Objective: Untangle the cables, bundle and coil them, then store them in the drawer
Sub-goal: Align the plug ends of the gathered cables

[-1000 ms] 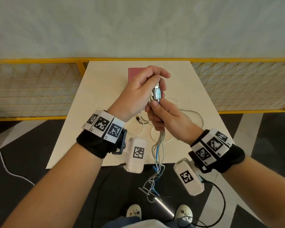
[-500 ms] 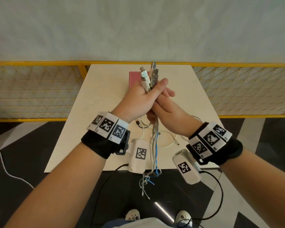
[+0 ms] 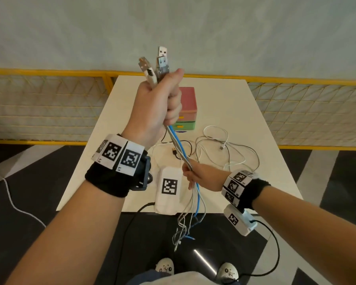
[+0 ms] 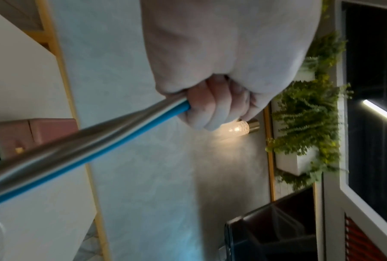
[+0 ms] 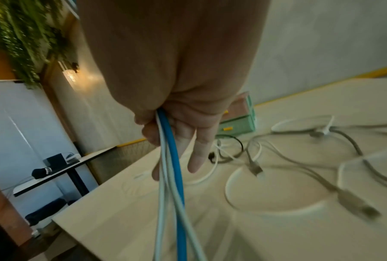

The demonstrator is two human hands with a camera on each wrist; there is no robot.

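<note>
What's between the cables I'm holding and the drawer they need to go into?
Loose cables lie on the table in front of the drawer box, and its drawers look closed. The held cable bundle isn't coiled yet.

Your left hand grips a bundle of cables with smooth plastic jackets, one glossy blue, the rest pale grey and white; bright metal USB plugs stick up from your fist. Your right hand closes on the same strands lower down. Below lies a matt, smooth, cream table, with a small drawer box of satin pink and green plastic. Your wristbands are black knitted cloth.
</note>
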